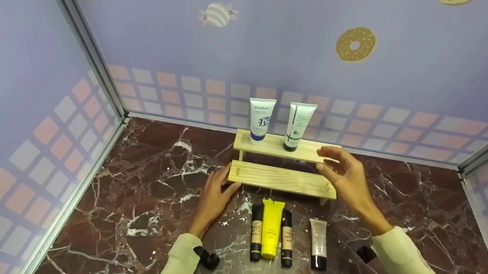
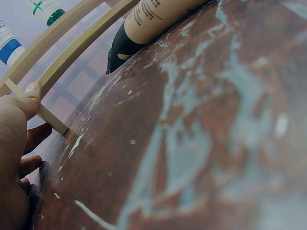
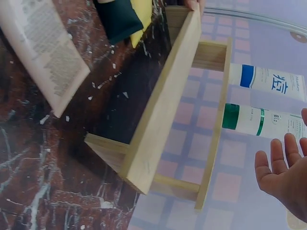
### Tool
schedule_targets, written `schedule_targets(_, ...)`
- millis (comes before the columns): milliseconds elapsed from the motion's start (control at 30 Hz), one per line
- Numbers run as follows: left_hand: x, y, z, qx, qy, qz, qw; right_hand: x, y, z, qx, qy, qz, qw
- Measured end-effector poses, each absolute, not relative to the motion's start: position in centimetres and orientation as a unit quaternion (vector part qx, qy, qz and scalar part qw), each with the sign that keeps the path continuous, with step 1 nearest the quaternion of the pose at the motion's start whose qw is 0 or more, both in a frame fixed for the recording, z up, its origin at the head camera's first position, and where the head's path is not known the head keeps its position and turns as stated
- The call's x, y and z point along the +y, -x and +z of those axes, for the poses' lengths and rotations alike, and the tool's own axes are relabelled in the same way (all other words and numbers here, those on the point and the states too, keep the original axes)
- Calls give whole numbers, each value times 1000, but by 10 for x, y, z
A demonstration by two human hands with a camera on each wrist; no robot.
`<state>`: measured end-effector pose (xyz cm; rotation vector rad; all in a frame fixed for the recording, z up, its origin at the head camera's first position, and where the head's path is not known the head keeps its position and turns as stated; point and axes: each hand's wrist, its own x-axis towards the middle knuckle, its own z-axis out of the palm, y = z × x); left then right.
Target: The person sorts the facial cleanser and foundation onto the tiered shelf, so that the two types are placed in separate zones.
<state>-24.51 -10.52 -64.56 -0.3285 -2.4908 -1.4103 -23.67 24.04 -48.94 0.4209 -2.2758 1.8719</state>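
Observation:
A two-tier wooden stand sits near the back wall. My left hand holds its lower left end, with the thumb on the front edge in the left wrist view and fingers beside the leg. On the upper tier stand two upright tubes on their caps: a white tube with a blue cap and a white tube with a dark green cap. To the right of the green-capped tube, my right hand hovers by the stand's right end, thumb and fingers apart, holding nothing.
In front of the stand lie a yellow tube between two black-and-beige tubes, the left tube and the right tube. Farther right lies a pinkish tube with a black cap. Patterned walls enclose the dark marbled tabletop.

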Motion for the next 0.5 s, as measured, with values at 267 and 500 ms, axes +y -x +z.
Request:
schedule_targets(267, -106, 245, -647, -856, 114, -487, 132, 242, 224, -501, -785, -155, 594, 84)
schedule_targets(500, -106, 246, -647, -856, 114, -487, 131, 241, 213, -511, -785, -146, 599, 59)
